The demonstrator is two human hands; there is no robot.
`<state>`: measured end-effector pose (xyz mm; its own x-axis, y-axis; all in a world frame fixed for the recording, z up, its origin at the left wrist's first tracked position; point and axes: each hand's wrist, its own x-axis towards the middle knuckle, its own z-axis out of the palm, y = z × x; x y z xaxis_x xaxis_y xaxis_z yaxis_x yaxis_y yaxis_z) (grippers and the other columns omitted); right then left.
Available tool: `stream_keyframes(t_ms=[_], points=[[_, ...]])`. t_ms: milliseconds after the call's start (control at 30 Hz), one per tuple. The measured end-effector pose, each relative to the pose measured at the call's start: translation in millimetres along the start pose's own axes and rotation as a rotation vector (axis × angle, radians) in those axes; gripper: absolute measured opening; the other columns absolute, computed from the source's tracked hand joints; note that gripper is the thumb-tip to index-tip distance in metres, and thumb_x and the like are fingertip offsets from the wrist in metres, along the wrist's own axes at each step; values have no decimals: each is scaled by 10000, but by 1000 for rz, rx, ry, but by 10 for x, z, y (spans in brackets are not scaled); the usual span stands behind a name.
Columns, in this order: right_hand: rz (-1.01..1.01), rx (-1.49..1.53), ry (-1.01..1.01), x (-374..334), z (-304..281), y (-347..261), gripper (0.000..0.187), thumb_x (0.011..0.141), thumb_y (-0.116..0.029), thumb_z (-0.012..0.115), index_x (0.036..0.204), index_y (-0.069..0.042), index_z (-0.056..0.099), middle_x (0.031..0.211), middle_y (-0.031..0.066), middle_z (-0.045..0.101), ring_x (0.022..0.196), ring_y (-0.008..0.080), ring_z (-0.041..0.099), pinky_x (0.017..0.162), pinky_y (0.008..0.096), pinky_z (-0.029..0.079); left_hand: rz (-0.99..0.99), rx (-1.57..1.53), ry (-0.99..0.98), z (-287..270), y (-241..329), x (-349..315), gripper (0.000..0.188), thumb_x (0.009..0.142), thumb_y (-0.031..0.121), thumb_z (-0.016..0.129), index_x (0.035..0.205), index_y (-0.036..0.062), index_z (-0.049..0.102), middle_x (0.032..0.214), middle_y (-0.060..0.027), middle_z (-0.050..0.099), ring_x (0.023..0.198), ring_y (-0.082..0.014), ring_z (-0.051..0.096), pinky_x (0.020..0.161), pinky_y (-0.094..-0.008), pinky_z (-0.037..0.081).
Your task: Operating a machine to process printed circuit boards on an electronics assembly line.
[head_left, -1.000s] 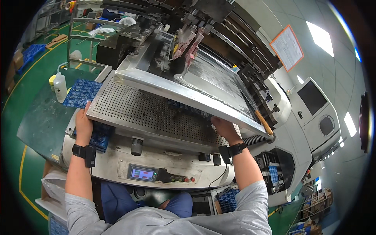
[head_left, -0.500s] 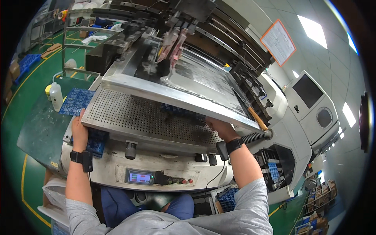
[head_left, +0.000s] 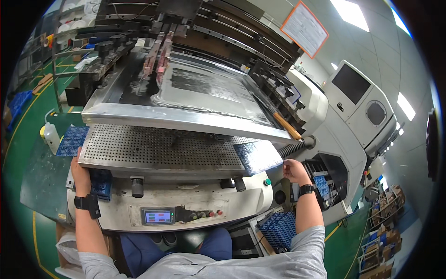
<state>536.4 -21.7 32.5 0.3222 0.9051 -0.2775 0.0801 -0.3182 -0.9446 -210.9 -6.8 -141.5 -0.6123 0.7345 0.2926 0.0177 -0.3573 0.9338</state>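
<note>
My right hand (head_left: 295,171) pinches one corner of a flat blue circuit board panel (head_left: 258,156), whose top shines white with glare. The panel is tilted over the right front edge of a perforated metal table (head_left: 153,149). At the table's left front corner, my left hand (head_left: 81,176) is closed at the lower corner of another blue circuit board panel (head_left: 73,141); the table edge partly hides its fingertips. Above the table lies a metal-framed printing screen (head_left: 186,116) with grey paste on it.
A squeegee head (head_left: 158,56) stands over the screen, and a wooden-handled spatula (head_left: 288,125) rests on the right frame. Blue panels (head_left: 101,185) are stacked below the table's left end; more panels (head_left: 278,230) stand low right. A white bottle (head_left: 51,137) is far left. A control display (head_left: 158,216) faces me.
My right hand has come out from under the screen, moving right and toward me with a panel. The left hand stays at the table corner. The whole view has shifted.
</note>
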Motion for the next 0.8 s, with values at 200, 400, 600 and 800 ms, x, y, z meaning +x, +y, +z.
stream_keyframes(t_ms=[200,400,600,800], points=[[23,133,86,236,-225,226,239,942,-189,584,727,-111,514,679,1,535,563,130,483,549,310,417,68,99,67,-6,72,23,534,1043,419,482,811,-34,646,734,-39,615,684,-110,501,645,-295,400],[-391,-91,282,-145,150,-43,216,919,-152,626,1068,-7,686,732,17,576,612,118,545,583,314,459,89,127,139,-358,388,82,492,1019,424,526,695,58,583,663,7,525,625,-100,444,582,-286,336],[-1245,-976,323,-858,1055,-266,272,828,-86,673,1090,-14,662,964,158,660,892,344,616,815,413,495,-100,-26,88,-212,1070,-109,317,1004,345,577,854,70,628,775,-8,605,665,-103,513,640,-272,412],[-1309,-924,41,-860,2050,-191,328,814,-129,701,1124,-32,651,1031,171,657,1005,375,591,884,448,489,-350,-413,-370,901,1403,-487,158,995,220,561,1071,88,605,924,-22,631,711,-157,584,615,-296,473]])
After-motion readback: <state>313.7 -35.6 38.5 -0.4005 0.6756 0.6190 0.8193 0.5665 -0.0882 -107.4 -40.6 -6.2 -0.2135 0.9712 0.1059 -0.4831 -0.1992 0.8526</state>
